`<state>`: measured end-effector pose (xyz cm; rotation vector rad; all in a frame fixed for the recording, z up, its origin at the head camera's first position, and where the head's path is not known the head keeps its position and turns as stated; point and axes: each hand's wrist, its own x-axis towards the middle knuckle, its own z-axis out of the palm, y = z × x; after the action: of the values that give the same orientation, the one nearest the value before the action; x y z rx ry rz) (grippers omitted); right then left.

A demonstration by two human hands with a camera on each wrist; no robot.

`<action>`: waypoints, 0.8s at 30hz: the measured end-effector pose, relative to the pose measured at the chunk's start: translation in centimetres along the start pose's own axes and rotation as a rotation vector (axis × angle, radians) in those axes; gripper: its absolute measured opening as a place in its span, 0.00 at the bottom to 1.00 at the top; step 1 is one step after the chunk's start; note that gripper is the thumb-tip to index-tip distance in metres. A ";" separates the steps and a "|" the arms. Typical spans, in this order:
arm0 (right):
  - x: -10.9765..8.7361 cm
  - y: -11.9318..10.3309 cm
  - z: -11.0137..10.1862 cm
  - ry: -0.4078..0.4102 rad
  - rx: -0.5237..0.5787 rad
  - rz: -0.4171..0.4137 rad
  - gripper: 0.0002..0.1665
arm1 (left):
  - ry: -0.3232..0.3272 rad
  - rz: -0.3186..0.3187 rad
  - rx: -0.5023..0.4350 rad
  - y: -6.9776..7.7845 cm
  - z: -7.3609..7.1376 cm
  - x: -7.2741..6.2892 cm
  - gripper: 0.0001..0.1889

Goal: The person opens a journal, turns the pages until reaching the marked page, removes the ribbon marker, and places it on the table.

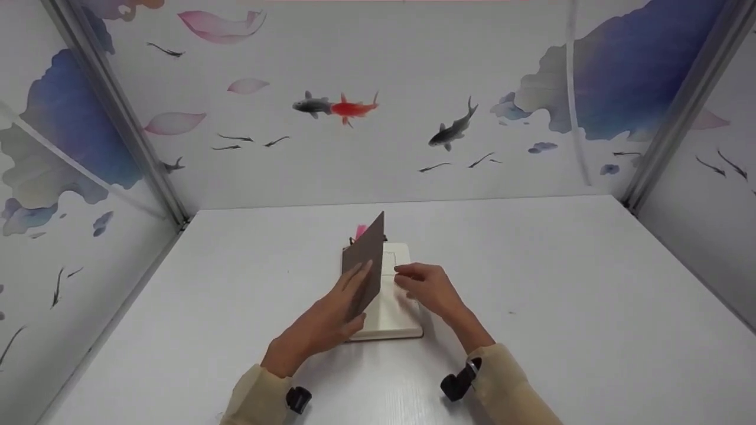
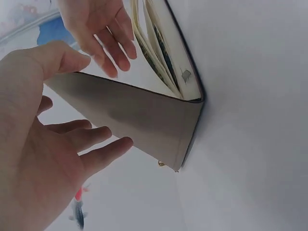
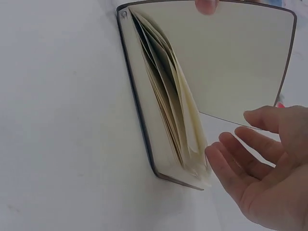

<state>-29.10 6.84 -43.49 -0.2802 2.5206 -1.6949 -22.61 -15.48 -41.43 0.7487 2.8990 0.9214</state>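
Notebook (image 1: 393, 319) lies on the white desk (image 1: 561, 283), near the middle, in front of the person and between the two hands. Its brown cover (image 1: 364, 251) stands raised at a steep angle over the left part, outer face toward the left hand (image 1: 325, 319).

Left grip: on the cover, thumb over the edge on the inner side, fingers extended along the outside. Right hand (image 1: 431, 286) beside the right part of the pages, palm turned inward, fingers loosely bent, nothing held. Right wrist view puts its fingertips right by the page edges; whether they touch, I cannot tell.

Several loose leaves (image 3: 166, 82) fan up from the page block, dark print on some. A faint ruled outline shows on the upper part of the exposed page. Inner face of the cover plain and pale. Pink object (image 1: 361, 231) just behind the notebook's far end, partly hidden by the cover.

Both arms in beige sleeves, a black device (image 1: 299, 399) at the left wrist, another at the right. Back wall (image 1: 401, 47) white, painted: red fish (image 1: 354, 109) overlapping a grey one, pink petals, blue washes. Metal posts (image 1: 118, 112) at the corners.
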 end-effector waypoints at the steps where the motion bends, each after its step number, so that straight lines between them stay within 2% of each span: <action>1: -0.1 0.0 0.0 -0.016 -0.033 -0.035 0.19 | 0.033 0.025 0.035 0.0 0.1 -0.1 0.46; 4: -0.3 0.2 0.0 -0.081 -0.106 -0.117 0.22 | 0.137 0.108 0.154 -0.1 0.3 -0.3 0.44; 7: -0.4 0.3 0.2 -0.146 -0.160 -0.141 0.26 | 0.237 0.203 0.256 -0.1 0.4 -0.5 0.43; 11: -0.5 0.4 0.5 -0.197 -0.261 -0.125 0.30 | 0.338 0.301 0.305 0.0 0.0 -0.8 0.45; 15: -0.6 0.3 0.6 -0.229 -0.327 -0.133 0.33 | 0.406 0.368 0.363 -0.2 -0.7 -1.0 0.46; 19: -0.8 0.2 0.7 -0.270 -0.406 -0.177 0.35 | 0.453 0.400 0.493 -0.5 -1.2 -1.2 0.41; 21: -0.9 0.2 0.8 -0.288 -0.444 -0.197 0.35 | 0.484 0.392 0.557 -0.6 -1.4 -1.4 0.37; 24: -0.9 0.2 1.1 -0.313 -0.487 -0.229 0.34 | 0.566 0.351 0.611 -0.4 -1.7 -1.9 0.29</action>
<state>-28.03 6.10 -44.16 -0.8248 2.6869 -0.9583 -21.38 -17.56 -40.52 1.2285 3.6918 0.2413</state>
